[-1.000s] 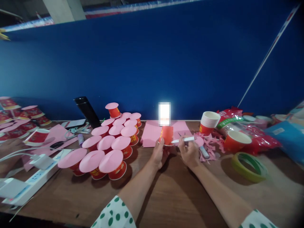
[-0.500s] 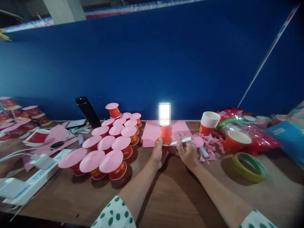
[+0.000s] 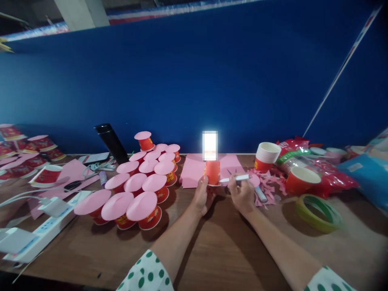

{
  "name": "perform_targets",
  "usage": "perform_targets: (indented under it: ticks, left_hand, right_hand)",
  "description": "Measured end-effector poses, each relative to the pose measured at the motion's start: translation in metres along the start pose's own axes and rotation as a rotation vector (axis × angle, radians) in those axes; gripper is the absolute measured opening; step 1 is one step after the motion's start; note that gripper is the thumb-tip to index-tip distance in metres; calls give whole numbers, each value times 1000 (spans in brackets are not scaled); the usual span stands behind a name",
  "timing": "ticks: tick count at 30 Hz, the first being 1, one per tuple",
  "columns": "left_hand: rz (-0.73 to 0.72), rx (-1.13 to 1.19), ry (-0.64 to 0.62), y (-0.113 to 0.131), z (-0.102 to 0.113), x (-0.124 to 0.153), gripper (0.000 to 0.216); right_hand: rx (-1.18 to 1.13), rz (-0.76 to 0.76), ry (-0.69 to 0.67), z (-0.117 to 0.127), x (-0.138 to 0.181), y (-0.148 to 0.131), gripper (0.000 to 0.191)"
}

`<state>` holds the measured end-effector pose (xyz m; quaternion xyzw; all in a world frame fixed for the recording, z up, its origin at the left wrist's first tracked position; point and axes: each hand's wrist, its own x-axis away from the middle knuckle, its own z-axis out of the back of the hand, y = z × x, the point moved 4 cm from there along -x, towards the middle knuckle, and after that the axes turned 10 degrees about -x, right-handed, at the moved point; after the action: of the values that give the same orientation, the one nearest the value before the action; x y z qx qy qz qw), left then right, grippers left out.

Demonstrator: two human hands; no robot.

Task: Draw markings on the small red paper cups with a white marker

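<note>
My left hand (image 3: 202, 199) is closed around the lower part of a red paper cup (image 3: 212, 173) with yellow marks, held upside down with its rim at the bottom. A bright blurred patch covers what is directly above the cup. Between the fingers of my right hand (image 3: 242, 195) is a white pen (image 3: 239, 178), pointing left, its tip close to the cup's rim; whether it touches I cannot tell. Behind both hands lies a stack of pink paper (image 3: 190, 171). Thin dark blades, apparently scissors, show just beyond my right hand.
Red cups topped with pink discs (image 3: 142, 205) crowd the left side, near a black bottle (image 3: 111, 141) and a white power strip (image 3: 51, 226). On the right are stacked cups (image 3: 266, 155), pink scraps (image 3: 273, 184), a single cup (image 3: 303, 180) and a tape roll (image 3: 318, 213).
My right hand has shifted slightly right with the pen, drawing its tip back from the cup's rim. The left hand and cup stay nearly in place.
</note>
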<state>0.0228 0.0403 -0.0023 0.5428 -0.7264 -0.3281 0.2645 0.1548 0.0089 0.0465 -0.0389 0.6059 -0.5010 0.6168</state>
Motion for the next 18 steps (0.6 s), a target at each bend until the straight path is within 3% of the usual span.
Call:
perform_targets:
  ticks: [6, 11, 18]
  left_hand:
    - [80, 39, -11, 2, -4, 1, 52]
    - [133, 54, -12, 3, -4, 3, 67]
    - [135, 65, -27, 5, -2, 1, 69]
  right_hand:
    - [-196, -137, 152, 7, -6, 4, 28]
    - [-306, -136, 82, -5, -5, 10, 30]
    - [-376, -186, -41, -22, 7, 18, 34]
